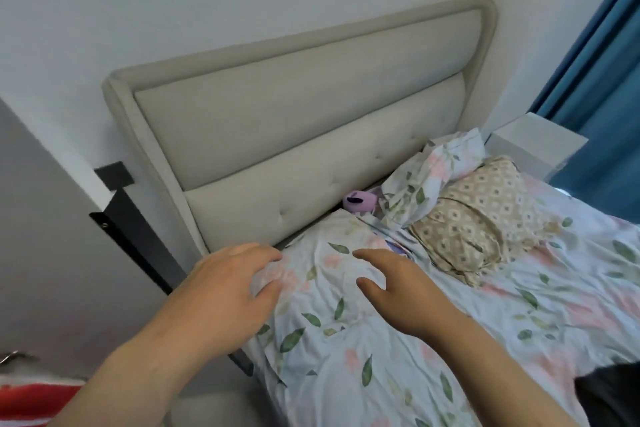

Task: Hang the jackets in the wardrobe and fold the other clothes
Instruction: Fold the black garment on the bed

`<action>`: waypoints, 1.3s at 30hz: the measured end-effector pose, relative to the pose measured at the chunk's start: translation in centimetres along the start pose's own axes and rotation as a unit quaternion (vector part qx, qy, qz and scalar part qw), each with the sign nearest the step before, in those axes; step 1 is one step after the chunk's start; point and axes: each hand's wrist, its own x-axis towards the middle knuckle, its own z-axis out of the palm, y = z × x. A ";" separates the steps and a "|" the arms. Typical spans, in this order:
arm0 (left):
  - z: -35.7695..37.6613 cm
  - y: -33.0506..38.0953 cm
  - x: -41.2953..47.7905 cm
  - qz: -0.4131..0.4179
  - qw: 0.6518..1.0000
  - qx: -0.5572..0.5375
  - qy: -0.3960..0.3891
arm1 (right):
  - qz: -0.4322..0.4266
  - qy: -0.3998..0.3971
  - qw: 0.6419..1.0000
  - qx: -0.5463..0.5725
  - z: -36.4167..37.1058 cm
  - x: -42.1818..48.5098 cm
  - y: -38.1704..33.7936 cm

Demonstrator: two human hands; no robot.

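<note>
Head view. I am holding both hands over the head end of the bed. My left hand (pixel 228 291) is spreading its fingers wide, fingertips resting on a mound of pale floral cotton bedding (pixel 322 329) just beside the padded beige fabric headboard (pixel 311 121). My right hand (pixel 398 291) is hovering open next to it, fingers relaxed and gripping nothing. No jacket is showing plainly. The likeliest garment is the crumpled beige cloth printed with pale rings (pixel 478 218), lying on the sheet to the right of my right hand and touching a rumpled floral pillow (pixel 433 177); whether it is clothing or a pillowcase I cannot tell. A dark fabric (pixel 613 395) is poking in at the lower right corner, too cropped to identify. I am judging the beige cloth light, limp, not slippery and not fragile; taking it by two corners along one edge should let it hang flat for folding. A small lilac plush toy (pixel 360 202) is sitting against the headboard.
</note>
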 end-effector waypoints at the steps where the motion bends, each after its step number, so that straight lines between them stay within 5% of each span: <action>1: 0.3 0.1 1.1 0.011 1.000 -0.003 -0.004 | 0.008 0.000 1.000 -0.004 -0.2 0.1 0.5; 20: 6.4 4.4 11.4 0.167 0.976 -0.028 -0.140 | 0.283 0.104 0.953 -0.002 -4.2 -10.5 2.4; 39: 14.5 22.4 5.5 0.415 0.875 0.006 -0.250 | 0.520 0.271 0.809 -0.021 -3.2 -34.2 2.8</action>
